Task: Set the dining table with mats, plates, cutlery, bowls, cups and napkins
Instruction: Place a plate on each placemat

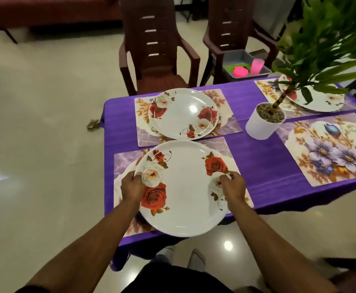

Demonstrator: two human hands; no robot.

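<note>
A purple-clothed surface (257, 157) stands on pale glossy floor tiles, with two brown plastic chairs (151, 51) behind it. Four floral rectangular placemats show: the nearest (126, 163) is mostly covered, the far-left one (225, 115) partly covered, the far-right one (265, 89) screened by leaves. The left hand (131, 185) grips the left rim of the white round rose-printed plate (185, 187) over the nearest mat, its near edge past the surface's edge; the right hand (234, 186) pinches its right rim. Three plates are visible. A white potted plant (264, 121) stands mid-surface. The grey tray (242, 62) on the right chair holds pink items, too blurred to identify.
</note>
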